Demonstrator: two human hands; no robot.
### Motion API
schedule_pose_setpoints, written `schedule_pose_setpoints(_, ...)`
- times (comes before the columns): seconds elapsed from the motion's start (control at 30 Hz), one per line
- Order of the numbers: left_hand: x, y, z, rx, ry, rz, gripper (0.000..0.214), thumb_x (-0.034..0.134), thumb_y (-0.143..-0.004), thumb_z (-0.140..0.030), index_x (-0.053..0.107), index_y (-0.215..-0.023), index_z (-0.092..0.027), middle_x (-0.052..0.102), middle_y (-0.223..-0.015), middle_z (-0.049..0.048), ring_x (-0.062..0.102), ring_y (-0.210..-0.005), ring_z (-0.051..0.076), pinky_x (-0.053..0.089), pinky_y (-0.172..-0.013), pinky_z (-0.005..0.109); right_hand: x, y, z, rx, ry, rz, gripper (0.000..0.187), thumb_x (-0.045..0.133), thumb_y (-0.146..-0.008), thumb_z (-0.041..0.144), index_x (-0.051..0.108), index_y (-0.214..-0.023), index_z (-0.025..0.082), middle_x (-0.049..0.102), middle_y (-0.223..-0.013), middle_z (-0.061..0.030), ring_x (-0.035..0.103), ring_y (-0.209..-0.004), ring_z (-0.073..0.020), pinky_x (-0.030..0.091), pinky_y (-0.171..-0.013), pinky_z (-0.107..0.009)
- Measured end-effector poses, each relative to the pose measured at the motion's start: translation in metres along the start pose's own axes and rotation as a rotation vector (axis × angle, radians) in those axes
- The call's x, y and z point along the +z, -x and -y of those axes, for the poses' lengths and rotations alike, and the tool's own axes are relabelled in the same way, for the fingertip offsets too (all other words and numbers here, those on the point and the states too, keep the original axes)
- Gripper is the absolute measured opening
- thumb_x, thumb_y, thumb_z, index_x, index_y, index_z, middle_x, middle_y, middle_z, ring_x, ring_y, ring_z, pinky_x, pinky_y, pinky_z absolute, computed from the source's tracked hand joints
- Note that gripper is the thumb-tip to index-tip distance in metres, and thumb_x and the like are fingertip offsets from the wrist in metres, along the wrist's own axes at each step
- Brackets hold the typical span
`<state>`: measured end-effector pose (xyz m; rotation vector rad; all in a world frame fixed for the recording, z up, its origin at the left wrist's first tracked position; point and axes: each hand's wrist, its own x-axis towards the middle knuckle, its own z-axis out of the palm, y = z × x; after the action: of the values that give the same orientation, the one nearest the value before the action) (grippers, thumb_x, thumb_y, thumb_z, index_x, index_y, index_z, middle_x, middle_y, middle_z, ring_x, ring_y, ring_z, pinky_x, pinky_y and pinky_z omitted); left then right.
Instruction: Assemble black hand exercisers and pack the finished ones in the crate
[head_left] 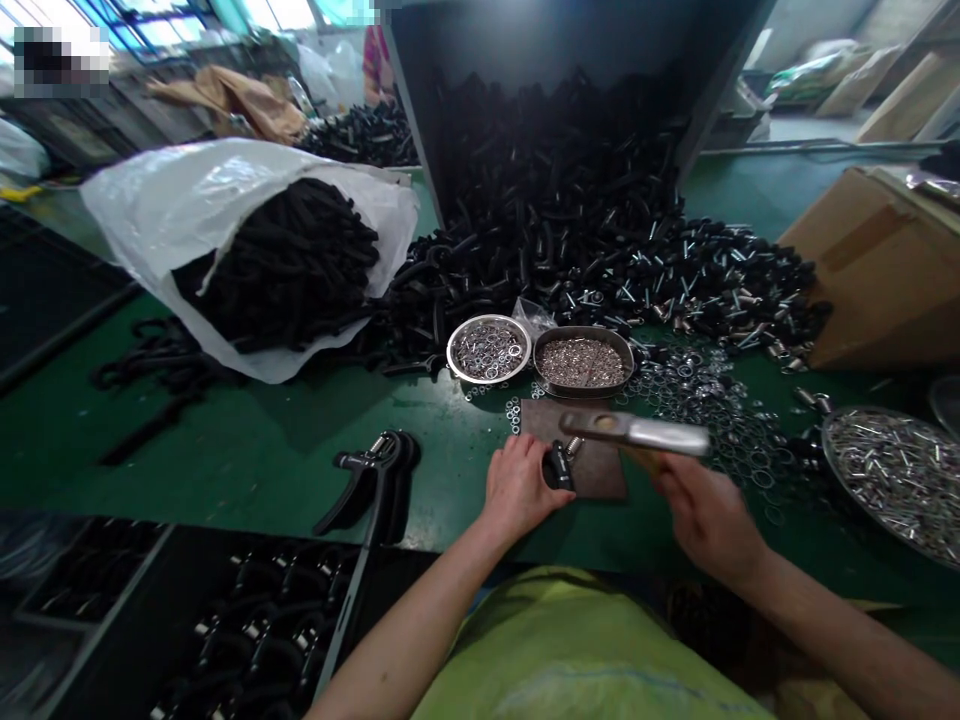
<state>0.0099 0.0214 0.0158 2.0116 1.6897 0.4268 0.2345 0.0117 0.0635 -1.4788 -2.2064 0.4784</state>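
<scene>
My left hand (521,488) is closed round a black plastic handle piece (559,468), pressing it on a flat brown metal plate (604,482). A small coil spring (575,446) sticks up from that piece. In my right hand (712,520) is a hammer, gripped by its handle; the metal hammer head (634,432) hovers over the plate, just above the spring, slightly blurred. Several small washers (514,415) lie along the plate's left edge. To the left, joined black hand grippers with a spring (375,475) rest together on the green table.
Behind the plate stand a round bowl of rings (451,362) and an oval tin of small metal parts (628,375). Black handles heap up behind (540,240), with a white sack (157,200) left and a cardboard box (877,270) right. A pan of pins (832,455) sits right. Below left is a crate (341,630).
</scene>
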Motion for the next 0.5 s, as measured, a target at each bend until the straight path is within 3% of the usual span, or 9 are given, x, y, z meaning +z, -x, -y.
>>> schedule_pose_setpoints(0.07,0.000,0.000,0.000,0.003,-0.008,0.004,0.056,0.079,-0.056,-0.043,0.059,-0.104,-0.023,0.057,-0.106,0.0069,0.048,-0.103,0.028,0.039,-0.083,0.038,0.008,-0.001,0.001,-0.012,0.044,0.118,0.035,0.038,-0.089,0.028,0.057,-0.118,0.027,0.070,-0.100,-0.0054,0.067,-0.079,-0.0213,0.052,-0.068,-0.032)
schedule_pose_setpoints(0.13,0.000,0.000,0.000,0.004,-0.014,0.007,0.055,0.079,-0.056,-0.044,0.059,-0.104,-0.023,0.057,-0.106,0.0071,0.048,-0.103,0.028,0.039,-0.083,0.038,0.007,-0.003,0.004,0.004,0.044,0.150,0.036,0.038,-0.089,0.028,0.055,-0.121,0.028,0.068,-0.108,-0.0043,0.067,-0.084,-0.0219,0.052,-0.072,-0.034)
schedule_pose_setpoints(0.2,0.000,0.000,0.000,0.004,-0.014,-0.002,0.057,0.079,-0.056,-0.045,0.059,-0.105,-0.023,0.057,-0.107,0.0073,0.048,-0.104,0.028,0.039,-0.083,0.038,-0.001,-0.003,0.009,0.027,-0.004,0.032,0.037,0.034,-0.091,0.030,0.053,-0.123,0.026,0.069,-0.106,-0.0063,0.067,-0.083,-0.0210,0.052,-0.071,-0.033)
schedule_pose_setpoints(0.3,0.001,0.000,0.001,0.008,-0.014,-0.011,0.060,0.079,-0.056,-0.046,0.058,-0.107,-0.022,0.057,-0.108,0.0073,0.048,-0.103,0.028,0.039,-0.084,0.038,-0.003,-0.002,0.012,0.051,-0.008,-0.136,0.039,0.029,-0.092,0.033,0.058,-0.115,0.022,0.070,-0.083,-0.0086,0.066,-0.068,-0.0203,0.051,-0.063,-0.031)
schedule_pose_setpoints(0.37,0.002,0.000,0.000,0.012,-0.018,-0.012,0.058,0.078,-0.056,-0.046,0.059,-0.105,-0.022,0.057,-0.106,0.0076,0.048,-0.102,0.028,0.039,-0.082,0.039,0.006,0.001,0.006,0.028,0.042,-0.046,0.038,0.031,-0.091,0.034,0.059,-0.114,0.023,0.071,-0.084,-0.0073,0.066,-0.070,-0.0205,0.051,-0.062,-0.032)
schedule_pose_setpoints(0.43,0.002,0.000,-0.001,0.005,-0.013,-0.020,0.055,0.079,-0.056,-0.044,0.060,-0.103,-0.021,0.057,-0.105,0.0080,0.048,-0.101,0.029,0.039,-0.082,0.039,0.018,0.005,-0.008,0.005,0.103,0.096,0.038,0.033,-0.092,0.032,0.055,-0.121,0.026,0.070,-0.101,-0.0051,0.067,-0.080,-0.0204,0.052,-0.068,-0.032)
schedule_pose_setpoints(0.5,0.002,0.001,-0.002,-0.017,0.026,-0.031,0.054,0.080,-0.054,-0.043,0.060,-0.100,-0.021,0.057,-0.104,0.0081,0.048,-0.101,0.029,0.039,-0.084,0.040,0.024,0.011,-0.029,0.024,0.215,0.119,0.040,0.033,-0.093,0.032,0.049,-0.130,0.029,0.067,-0.111,-0.0040,0.067,-0.084,-0.0201,0.052,-0.069,-0.032)
